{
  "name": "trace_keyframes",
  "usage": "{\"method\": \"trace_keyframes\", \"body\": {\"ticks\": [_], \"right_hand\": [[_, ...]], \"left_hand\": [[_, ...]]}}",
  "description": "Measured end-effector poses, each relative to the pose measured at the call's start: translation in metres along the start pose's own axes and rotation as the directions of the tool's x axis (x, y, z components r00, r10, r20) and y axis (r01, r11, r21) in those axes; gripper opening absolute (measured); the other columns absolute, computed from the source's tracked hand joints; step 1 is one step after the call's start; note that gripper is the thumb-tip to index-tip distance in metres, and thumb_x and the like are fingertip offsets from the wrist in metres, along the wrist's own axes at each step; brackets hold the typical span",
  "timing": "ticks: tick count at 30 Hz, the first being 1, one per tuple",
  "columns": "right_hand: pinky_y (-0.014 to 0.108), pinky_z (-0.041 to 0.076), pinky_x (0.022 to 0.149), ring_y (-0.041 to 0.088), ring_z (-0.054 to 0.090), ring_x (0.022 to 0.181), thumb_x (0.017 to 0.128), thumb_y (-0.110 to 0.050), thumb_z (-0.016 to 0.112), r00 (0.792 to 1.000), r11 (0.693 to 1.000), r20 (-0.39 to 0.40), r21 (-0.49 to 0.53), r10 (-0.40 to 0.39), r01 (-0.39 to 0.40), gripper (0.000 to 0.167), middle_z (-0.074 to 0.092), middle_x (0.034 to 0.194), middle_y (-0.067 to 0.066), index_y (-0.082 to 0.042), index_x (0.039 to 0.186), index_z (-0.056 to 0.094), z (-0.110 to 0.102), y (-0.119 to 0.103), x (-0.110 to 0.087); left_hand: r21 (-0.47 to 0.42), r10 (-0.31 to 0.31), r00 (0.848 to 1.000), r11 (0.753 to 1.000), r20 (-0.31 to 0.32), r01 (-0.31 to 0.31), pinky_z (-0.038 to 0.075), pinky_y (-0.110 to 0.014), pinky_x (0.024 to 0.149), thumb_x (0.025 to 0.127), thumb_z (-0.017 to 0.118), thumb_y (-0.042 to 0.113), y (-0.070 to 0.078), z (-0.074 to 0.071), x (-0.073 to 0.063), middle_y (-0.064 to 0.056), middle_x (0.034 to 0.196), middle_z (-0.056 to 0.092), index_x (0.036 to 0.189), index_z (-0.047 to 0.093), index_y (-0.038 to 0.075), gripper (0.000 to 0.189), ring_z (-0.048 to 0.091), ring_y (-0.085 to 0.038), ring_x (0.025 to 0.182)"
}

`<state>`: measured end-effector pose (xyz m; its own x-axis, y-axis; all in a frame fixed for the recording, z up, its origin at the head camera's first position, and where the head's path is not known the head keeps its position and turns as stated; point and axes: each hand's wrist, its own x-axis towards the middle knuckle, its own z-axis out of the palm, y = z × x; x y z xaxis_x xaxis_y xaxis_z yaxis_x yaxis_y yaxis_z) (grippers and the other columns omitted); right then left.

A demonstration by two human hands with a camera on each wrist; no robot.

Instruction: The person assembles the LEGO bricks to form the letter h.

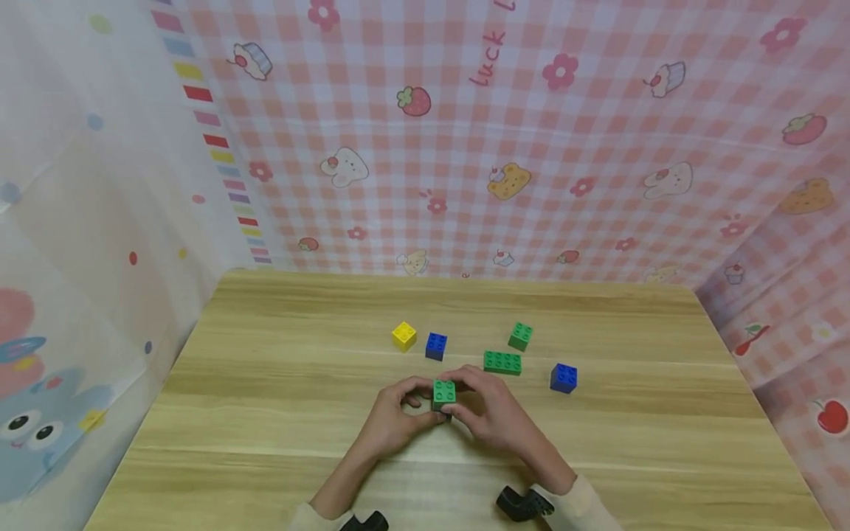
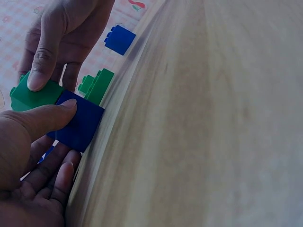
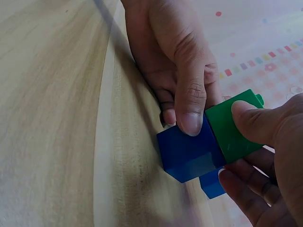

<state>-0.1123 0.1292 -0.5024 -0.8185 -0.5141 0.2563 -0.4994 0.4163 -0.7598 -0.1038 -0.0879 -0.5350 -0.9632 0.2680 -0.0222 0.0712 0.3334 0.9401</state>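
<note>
A green square toy building brick sits on top of a blue brick, the two flush together near the front middle of the table. From the left, my left hand grips the blue brick, its thumb flat on one side. My right hand pinches the green brick between thumb and fingers. Seen from above, the green brick's studs face up and mostly hide the blue one.
Behind the hands lie a yellow brick and a small blue brick. Farther right are a long green brick, a square green brick and another blue brick. Patterned cloth hangs behind the wooden table.
</note>
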Motion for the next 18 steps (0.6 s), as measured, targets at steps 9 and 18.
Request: {"method": "trace_keyframes", "body": {"ticks": [9, 18], "right_hand": [[0.036, 0.06, 0.097, 0.009, 0.067, 0.109, 0.092, -0.022, 0.078, 1.0, 0.999, 0.015, -0.034, -0.01, 0.01, 0.038, 0.07, 0.118, -0.01, -0.022, 0.128, 0.064, -0.0021, 0.0013, 0.0022], [0.04, 0.06, 0.098, 0.01, 0.068, 0.11, 0.09, -0.024, 0.08, 1.0, 1.0, 0.025, 0.011, 0.015, -0.015, 0.038, 0.071, 0.117, -0.01, -0.025, 0.126, 0.067, -0.0047, 0.0047, 0.0018]], "left_hand": [[-0.005, -0.005, 1.0, 1.0, -0.001, 0.005, 0.052, -0.026, 0.09, 0.081, 0.089, 0.028, -0.0002, -0.0009, 0.0, 0.006, 0.108, 0.074, 0.115, 0.073, 0.025, 0.038, 0.064, -0.017, 0.104], [-0.003, -0.007, 1.0, 1.0, 0.003, 0.007, 0.052, -0.026, 0.089, 0.08, 0.089, 0.027, -0.0014, 0.0006, 0.0002, 0.006, 0.108, 0.074, 0.115, 0.073, 0.025, 0.038, 0.063, -0.017, 0.104]]}}
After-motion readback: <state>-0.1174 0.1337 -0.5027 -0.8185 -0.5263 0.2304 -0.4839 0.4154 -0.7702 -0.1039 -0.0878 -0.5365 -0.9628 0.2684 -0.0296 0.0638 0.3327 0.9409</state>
